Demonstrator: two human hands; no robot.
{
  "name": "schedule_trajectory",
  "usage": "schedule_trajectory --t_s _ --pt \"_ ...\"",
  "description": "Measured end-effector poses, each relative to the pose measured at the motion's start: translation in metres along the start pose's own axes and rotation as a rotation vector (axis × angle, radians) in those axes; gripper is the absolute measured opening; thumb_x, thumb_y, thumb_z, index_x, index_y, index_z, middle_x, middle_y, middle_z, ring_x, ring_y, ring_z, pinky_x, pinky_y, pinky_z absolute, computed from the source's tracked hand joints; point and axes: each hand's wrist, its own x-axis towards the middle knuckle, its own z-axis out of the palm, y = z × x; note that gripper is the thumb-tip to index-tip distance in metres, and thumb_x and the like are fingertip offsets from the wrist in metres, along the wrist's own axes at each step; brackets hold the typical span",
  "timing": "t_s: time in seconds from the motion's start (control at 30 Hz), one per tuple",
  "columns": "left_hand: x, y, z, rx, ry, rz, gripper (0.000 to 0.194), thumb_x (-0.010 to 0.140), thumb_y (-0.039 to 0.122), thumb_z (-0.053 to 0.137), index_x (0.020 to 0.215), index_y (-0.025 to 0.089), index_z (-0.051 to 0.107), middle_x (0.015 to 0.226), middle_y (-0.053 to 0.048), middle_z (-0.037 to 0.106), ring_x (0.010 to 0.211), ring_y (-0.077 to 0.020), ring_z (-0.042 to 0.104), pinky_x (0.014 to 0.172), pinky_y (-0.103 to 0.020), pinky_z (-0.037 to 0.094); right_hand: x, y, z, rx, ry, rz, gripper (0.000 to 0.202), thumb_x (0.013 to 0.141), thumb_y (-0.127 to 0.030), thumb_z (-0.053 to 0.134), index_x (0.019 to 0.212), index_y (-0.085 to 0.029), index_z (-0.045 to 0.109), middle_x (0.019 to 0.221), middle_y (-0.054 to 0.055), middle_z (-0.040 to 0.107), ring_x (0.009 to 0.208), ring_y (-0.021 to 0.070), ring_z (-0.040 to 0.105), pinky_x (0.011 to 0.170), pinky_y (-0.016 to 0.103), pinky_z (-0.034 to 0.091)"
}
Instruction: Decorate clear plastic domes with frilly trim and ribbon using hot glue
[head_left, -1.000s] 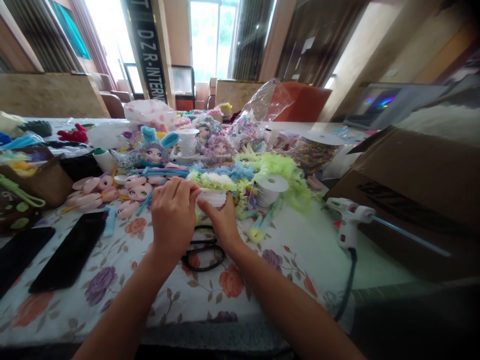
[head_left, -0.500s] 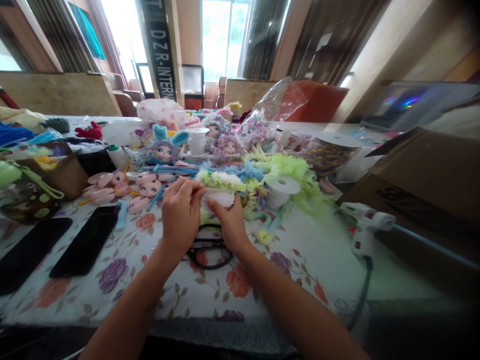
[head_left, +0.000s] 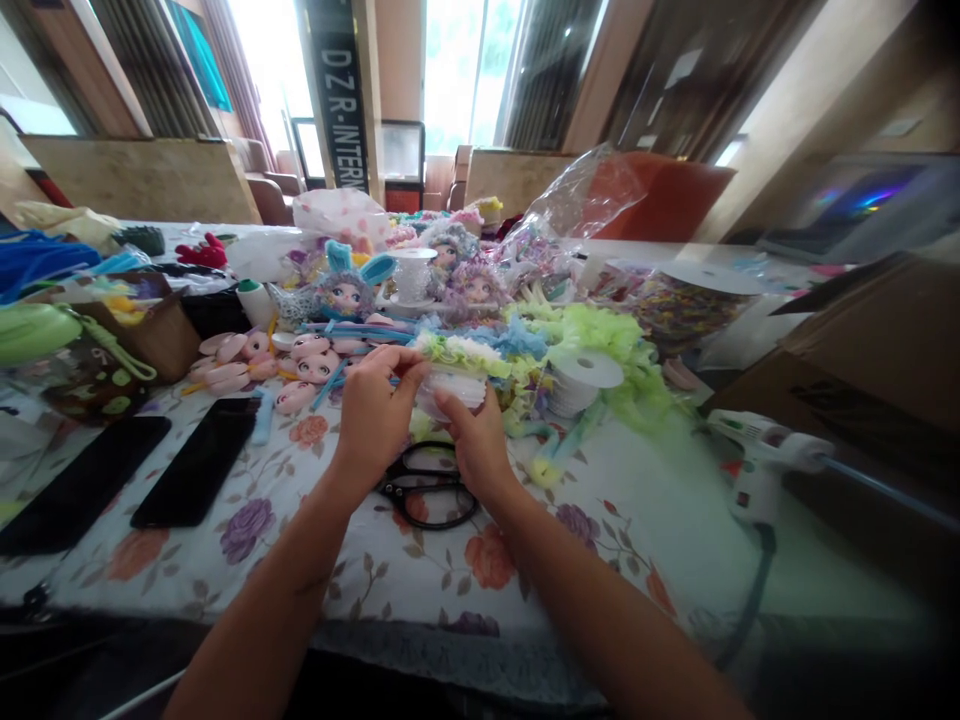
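Note:
Between my hands, above the flowered tablecloth [head_left: 360, 590], is a small white spool [head_left: 459, 388], apparently wound with white trim. My left hand [head_left: 381, 405] is closed, thumb and fingers pinched at the spool's left end. Whether it grips the spool or a loose end of trim is hard to see. My right hand [head_left: 480, 430] wraps the spool from the right, thumb across its front. Black-handled scissors [head_left: 431, 500] lie just below my hands, blades hidden. Green and white ruffled trim [head_left: 465, 352] lies right behind the spool.
Pink doll faces [head_left: 311, 365] and two black phones [head_left: 199, 465] are at the left. A larger white spool [head_left: 585, 375] stands beside lime ruffled fabric [head_left: 626, 345]. A glue gun [head_left: 757, 455] and cardboard box [head_left: 847, 350] stand at the right. Decorated dolls [head_left: 349, 290] sit behind.
The whole view has shifted, so things appear slightly farther right. Both hands keep hold at the white spool, which looks slightly more tilted.

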Motion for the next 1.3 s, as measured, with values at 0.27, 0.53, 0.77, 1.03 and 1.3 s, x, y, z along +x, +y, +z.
schedule_trajectory --t_s 0.27,0.53,0.77,1.03,1.3 --pt "-0.001 0.0 0.001 -0.067 0.025 -0.082 0.012 0.082 0.026 0.064 0.082 0.016 0.071 0.085 -0.004 0.071 0.081 -0.018 0.063 0.081 -0.031 0.048 0.0 -0.001 0.001 0.013 -0.013 0.029 0.048 0.068 -0.032 0.081 0.109 -0.023 0.058 0.108 0.003 0.07 0.1 0.0211 0.066 0.092 0.04 0.053" --pt "-0.003 -0.011 0.007 -0.368 0.064 -0.196 0.012 0.074 0.028 0.072 0.076 0.016 0.073 0.089 -0.005 0.071 0.084 -0.0186 0.065 0.078 -0.029 0.051 0.0 0.003 -0.001 -0.011 -0.031 -0.007 0.051 0.069 -0.034 0.082 0.112 -0.023 0.057 0.11 0.003 0.069 0.102 0.0219 0.064 0.096 0.042 0.05" --pt "-0.004 -0.017 0.009 -0.455 0.094 -0.295 0.015 0.068 0.028 0.077 0.075 0.016 0.076 0.074 -0.003 0.073 0.069 -0.0159 0.063 0.068 -0.027 0.049 0.001 -0.001 0.0 0.027 -0.058 0.023 0.051 0.066 -0.03 0.083 0.109 -0.023 0.056 0.105 0.001 0.069 0.097 0.0195 0.065 0.094 0.038 0.051" --pt "-0.006 -0.013 0.01 -0.499 0.143 -0.355 0.011 0.065 0.025 0.076 0.072 0.017 0.077 0.071 -0.001 0.072 0.067 -0.0151 0.062 0.064 -0.026 0.048 0.0 -0.011 0.004 0.1 -0.105 0.097 0.052 0.062 -0.025 0.083 0.106 -0.024 0.054 0.1 -0.002 0.069 0.093 0.018 0.065 0.087 0.033 0.052" --pt "-0.004 -0.009 0.012 -0.56 0.142 -0.428 0.013 0.061 0.025 0.078 0.07 0.016 0.076 0.066 -0.001 0.07 0.062 -0.013 0.058 0.06 -0.025 0.046 0.0 -0.014 0.005 0.115 -0.077 0.123 0.052 0.059 -0.024 0.083 0.102 -0.024 0.054 0.096 -0.003 0.068 0.09 0.0177 0.065 0.082 0.031 0.053"
